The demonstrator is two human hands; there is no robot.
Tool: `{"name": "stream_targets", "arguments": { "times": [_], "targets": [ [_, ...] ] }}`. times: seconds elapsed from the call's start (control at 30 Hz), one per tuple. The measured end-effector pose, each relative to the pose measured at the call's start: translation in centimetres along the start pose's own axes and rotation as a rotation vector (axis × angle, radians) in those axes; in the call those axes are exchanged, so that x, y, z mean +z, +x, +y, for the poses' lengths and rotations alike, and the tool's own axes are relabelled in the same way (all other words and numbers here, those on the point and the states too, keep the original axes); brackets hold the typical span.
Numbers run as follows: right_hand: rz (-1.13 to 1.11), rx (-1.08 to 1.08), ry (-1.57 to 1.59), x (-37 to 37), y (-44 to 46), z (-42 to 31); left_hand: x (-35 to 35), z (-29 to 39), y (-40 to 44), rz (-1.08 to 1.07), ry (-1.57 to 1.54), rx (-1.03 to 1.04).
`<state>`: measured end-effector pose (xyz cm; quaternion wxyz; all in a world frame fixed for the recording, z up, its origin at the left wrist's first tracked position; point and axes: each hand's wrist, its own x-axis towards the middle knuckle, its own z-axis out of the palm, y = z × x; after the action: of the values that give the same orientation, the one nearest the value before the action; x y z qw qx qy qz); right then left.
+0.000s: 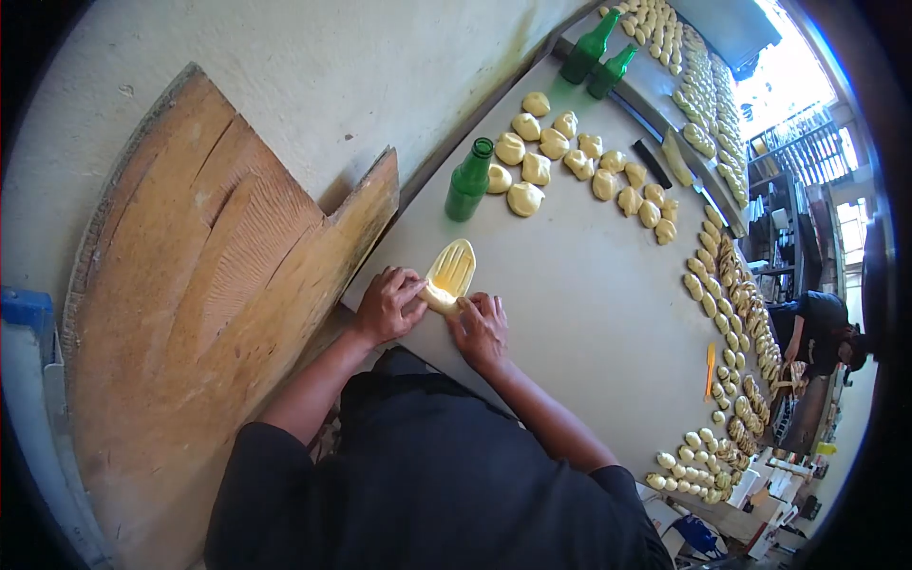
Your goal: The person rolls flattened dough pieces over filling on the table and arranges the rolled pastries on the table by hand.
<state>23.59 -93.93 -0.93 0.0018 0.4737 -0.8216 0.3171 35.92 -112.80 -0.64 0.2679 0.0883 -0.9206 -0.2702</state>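
Note:
A flat oval piece of dough (452, 266) with long parallel slits lies near the table's front edge. Its near end is folded over in a thick roll. My left hand (389, 304) pinches the left side of that roll, and my right hand (482, 331) presses its fingers on the right side. Both hands are closed on the dough. Just beyond it stands an upright green bottle (468, 182). Rounded dough balls (536, 169) sit in a group behind and to the right of the bottle.
Two more green bottles (591, 52) stand at the back. A dark-handled blade (653, 163) and an orange knife (710, 369) lie on the table (570, 304). Shaped dough pieces (708, 261) line the right side. Wooden boards (199, 313) lean at left. Another person (819, 328) works at far right.

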Motion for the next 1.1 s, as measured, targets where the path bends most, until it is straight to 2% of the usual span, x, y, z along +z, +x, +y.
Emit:
{"name": "stream_targets", "arguments": {
  "times": [0.07, 0.13, 0.17, 0.23, 0.27, 0.33, 0.47, 0.53, 0.57, 0.6, 0.67, 0.8, 0.87, 0.9, 0.93, 0.97, 1.0, 1.03, 1.1],
  "targets": [
    [0.034, -0.021, -0.040, 0.0, 0.5, 0.2, 0.0, 0.0, 0.2, -0.007, 0.023, 0.006],
    [-0.050, 0.097, 0.180, 0.8, 1.2, 1.3, 0.7, -1.3, 0.7, -0.085, -0.098, -0.139],
    [-0.049, 0.093, 0.180, 1.0, 1.3, 1.8, 1.1, -1.9, 0.9, -0.081, -0.095, -0.139],
    [-0.180, 0.312, 0.179, 0.8, 1.8, 1.9, 1.1, -2.6, 1.6, -0.140, -0.105, -0.175],
    [-0.178, 0.310, 0.177, 0.7, 1.8, 1.8, 1.2, -2.5, 1.6, -0.138, -0.106, -0.173],
    [0.069, -0.043, 0.002, 0.0, 2.0, 1.3, 0.6, -1.2, 2.4, 0.058, -0.011, 0.076],
    [0.127, -0.088, -0.047, 0.5, 3.3, 2.3, 1.2, -2.6, 3.7, -0.019, -0.028, 0.039],
    [-0.099, 0.291, 0.170, 0.9, 4.0, 3.2, 1.4, -3.4, 4.7, -0.253, -0.336, -0.411],
    [-0.141, 0.310, 0.184, 0.8, 4.1, 3.7, 1.6, -4.2, 5.0, -0.248, -0.251, -0.214],
    [-0.136, 0.306, 0.180, 0.5, 4.2, 3.6, 1.9, -4.3, 5.3, -0.243, -0.251, -0.208],
    [-0.026, 0.028, -0.035, 0.0, 4.1, 3.2, 2.5, -4.3, 5.6, 0.059, -0.034, 0.229],
    [-0.103, 0.123, -0.068, -0.9, 6.1, 3.1, 1.8, -4.3, 6.9, -0.005, -0.042, 0.219],
    [-0.125, 0.162, 0.042, -1.0, 7.4, 4.2, 1.7, -4.6, 7.8, -0.253, -0.390, -0.356],
    [-0.197, 0.313, 0.133, -1.5, 7.8, 4.2, 2.1, -5.2, 8.0, -0.270, -0.328, -0.365],
    [-0.270, 0.467, 0.225, -1.8, 8.0, 4.1, 2.5, -5.7, 8.1, -0.274, -0.325, -0.358],
    [-0.265, 0.472, 0.226, -2.0, 7.8, 3.8, 3.1, -6.0, 8.0, -0.139, -0.222, -0.118],
    [-0.219, 0.368, 0.110, -1.8, 7.4, 3.6, 3.2, -5.8, 8.1, -0.002, -0.118, 0.122],
    [-0.170, 0.261, -0.007, -1.8, 7.3, 3.5, 3.2, -5.6, 8.2, -0.003, -0.119, 0.128],
    [-0.166, 0.244, -0.026, -1.9, 8.2, 4.0, 2.7, -5.2, 8.4, -0.050, 0.019, 0.156]
  ]
}}
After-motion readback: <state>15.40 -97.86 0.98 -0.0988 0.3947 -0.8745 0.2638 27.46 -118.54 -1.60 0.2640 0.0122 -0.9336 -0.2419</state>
